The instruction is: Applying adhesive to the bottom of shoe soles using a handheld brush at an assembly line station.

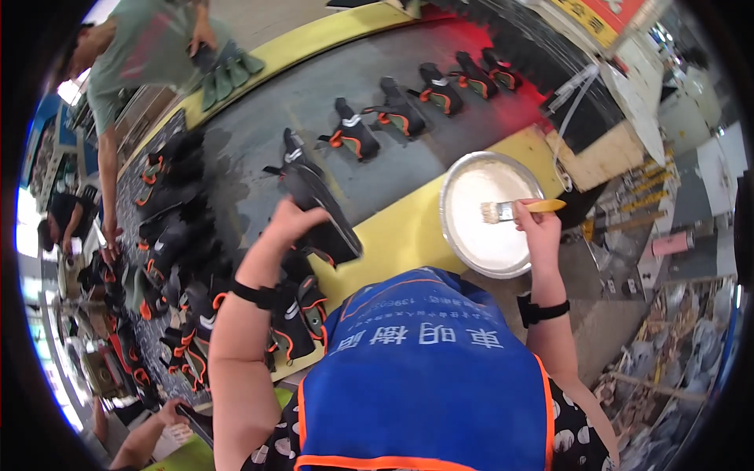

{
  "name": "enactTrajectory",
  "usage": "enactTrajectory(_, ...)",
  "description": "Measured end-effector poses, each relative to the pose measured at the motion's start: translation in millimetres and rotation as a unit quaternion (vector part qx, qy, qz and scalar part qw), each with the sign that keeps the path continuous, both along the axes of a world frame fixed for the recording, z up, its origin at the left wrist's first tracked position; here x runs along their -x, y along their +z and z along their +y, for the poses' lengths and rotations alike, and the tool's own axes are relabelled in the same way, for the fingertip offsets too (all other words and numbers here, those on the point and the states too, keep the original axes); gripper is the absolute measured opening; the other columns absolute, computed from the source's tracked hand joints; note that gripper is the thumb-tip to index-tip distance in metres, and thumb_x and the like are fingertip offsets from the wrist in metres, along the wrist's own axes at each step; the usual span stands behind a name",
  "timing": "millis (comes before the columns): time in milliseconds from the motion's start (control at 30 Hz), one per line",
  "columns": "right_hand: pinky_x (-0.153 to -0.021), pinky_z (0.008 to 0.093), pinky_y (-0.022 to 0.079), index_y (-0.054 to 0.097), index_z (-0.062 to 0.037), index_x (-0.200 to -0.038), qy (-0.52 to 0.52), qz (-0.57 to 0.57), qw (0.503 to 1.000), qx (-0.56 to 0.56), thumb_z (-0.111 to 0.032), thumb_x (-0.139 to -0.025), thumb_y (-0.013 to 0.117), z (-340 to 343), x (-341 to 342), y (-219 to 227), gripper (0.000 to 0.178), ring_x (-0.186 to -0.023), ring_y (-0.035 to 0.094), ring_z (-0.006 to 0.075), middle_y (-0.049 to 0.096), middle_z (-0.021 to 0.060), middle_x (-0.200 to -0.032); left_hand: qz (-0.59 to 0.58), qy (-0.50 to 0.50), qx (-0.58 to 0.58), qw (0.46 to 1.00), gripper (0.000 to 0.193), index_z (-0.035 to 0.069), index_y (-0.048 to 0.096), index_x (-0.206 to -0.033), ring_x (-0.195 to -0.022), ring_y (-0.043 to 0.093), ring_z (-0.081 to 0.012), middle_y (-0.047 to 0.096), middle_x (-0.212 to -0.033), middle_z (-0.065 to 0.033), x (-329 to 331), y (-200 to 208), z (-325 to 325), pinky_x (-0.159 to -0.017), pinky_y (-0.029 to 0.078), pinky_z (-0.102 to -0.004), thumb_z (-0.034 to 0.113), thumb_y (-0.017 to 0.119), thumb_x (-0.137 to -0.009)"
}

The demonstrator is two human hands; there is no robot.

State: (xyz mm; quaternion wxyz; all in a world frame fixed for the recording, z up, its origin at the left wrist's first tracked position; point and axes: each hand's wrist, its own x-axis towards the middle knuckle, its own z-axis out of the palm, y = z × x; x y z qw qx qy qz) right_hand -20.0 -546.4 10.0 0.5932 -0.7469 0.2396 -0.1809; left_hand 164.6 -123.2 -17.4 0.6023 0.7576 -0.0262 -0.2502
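My left hand (292,223) is closed around a black shoe upper (326,208), held tilted with its sole side partly turned toward me. The thumb lies across it, and the other fingers are mostly hidden. In my right hand (539,229) is a flat paintbrush (543,206) with a yellow handle and a metal band. Its pale bristles point left over a round metal bowl (451,235) of white liquid. Whether the bristles touch the liquid I cannot tell.
A row of black shoe uppers with orange trim (357,137) stands on the dark conveyor belt (259,157). Many more crowd the left side (169,251). Yellow edging (393,243) runs in front. At the far left a co-worker (145,55) reaches toward the shoes.
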Motion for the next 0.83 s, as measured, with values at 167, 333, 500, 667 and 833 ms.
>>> enactTrajectory(167,-0.058,0.0212,0.048,0.068,0.0003,-0.101,-0.048,0.029,0.998,-0.029,-0.015,-0.09,0.072,-25.8,31.2,-27.6,0.019,-0.067,0.06,0.0072,0.067,0.0029,-0.081,0.071,-0.199,-0.162,0.964,0.057,-0.004,0.064,-0.115,-0.093,0.067,-0.0209,0.07,-0.102,-0.0127,37.4,-87.3,-81.2,-0.084,0.053,-0.0346,0.024,0.079,-0.067)
enactTrajectory(333,-0.06,0.0238,0.049,0.069,0.0021,-0.095,-0.073,0.057,0.996,0.013,-0.015,-0.088,0.074,-60.2,51.8,-60.9,0.019,-0.068,0.062,0.0085,0.068,0.0043,-0.078,-0.193,-0.195,-0.519,0.81,0.084,0.005,0.051,-0.138,-0.129,0.049,-0.0356,0.053,-0.136,-0.0218,64.6,-101.0,-117.1,-0.11,0.037,-0.0462,0.046,0.078,-0.07)
enactTrajectory(500,-0.066,0.0284,0.052,0.069,0.0012,-0.094,-0.05,0.068,0.992,0.092,-0.015,-0.084,0.077,-80.4,40.7,-86.4,0.02,-0.07,0.066,0.0139,0.07,0.0081,-0.079,-0.181,-0.12,-0.528,0.821,0.119,0.012,0.008,-0.157,-0.127,0.049,-0.0419,0.042,-0.136,-0.0341,115.0,-90.1,-117.1,-0.105,0.042,-0.0458,0.05,0.08,-0.07)
enactTrajectory(667,-0.068,0.0397,0.052,0.066,-0.0023,-0.088,-0.024,0.12,0.954,0.274,-0.023,-0.082,0.077,-93.6,18.5,-100.6,0.024,-0.072,0.067,0.0298,0.068,0.0139,-0.08,-0.014,-0.084,-0.423,0.902,0.128,0.016,-0.003,-0.158,-0.116,0.056,-0.0452,0.045,-0.129,-0.0375,137.6,-98.1,-127.8,-0.097,0.048,-0.0467,0.045,0.083,-0.067)
enactTrajectory(833,-0.071,0.0422,0.052,0.066,-0.0048,-0.088,0.028,0.177,0.949,0.26,-0.029,-0.081,0.077,-94.7,5.7,-106.4,0.027,-0.076,0.067,0.0319,0.067,0.0134,-0.084,-0.057,-0.025,-0.314,0.948,0.121,0.02,0.003,-0.159,-0.113,0.059,-0.0447,0.048,-0.128,-0.0373,129.1,-134.6,-119.3,-0.096,0.048,-0.0495,0.034,0.082,-0.068)
